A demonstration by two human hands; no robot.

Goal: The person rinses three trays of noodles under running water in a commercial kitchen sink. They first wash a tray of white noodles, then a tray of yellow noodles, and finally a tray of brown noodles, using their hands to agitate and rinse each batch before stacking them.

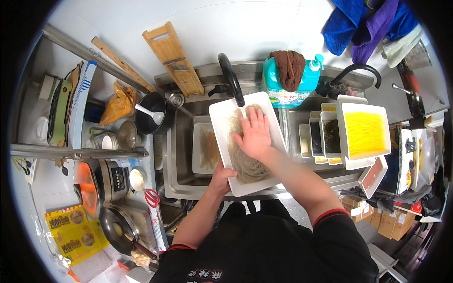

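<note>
A white rectangular tray of thin translucent noodles is tilted over the left sink basin. My left hand grips its near left edge. My right hand lies flat on the noodles, fingers spread a little, beneath the black faucet. What looks like a thin stream of water falls from the spout by my fingertips. Below, in the basin, another white tray holds brownish strips, partly hidden by the tray I hold.
Stacked white trays stand over the right basin, the top one with yellow strips. A teal jug with a brown cloth and a second black faucet are behind. At left are a wooden slicer, a black pot and red-handled scissors.
</note>
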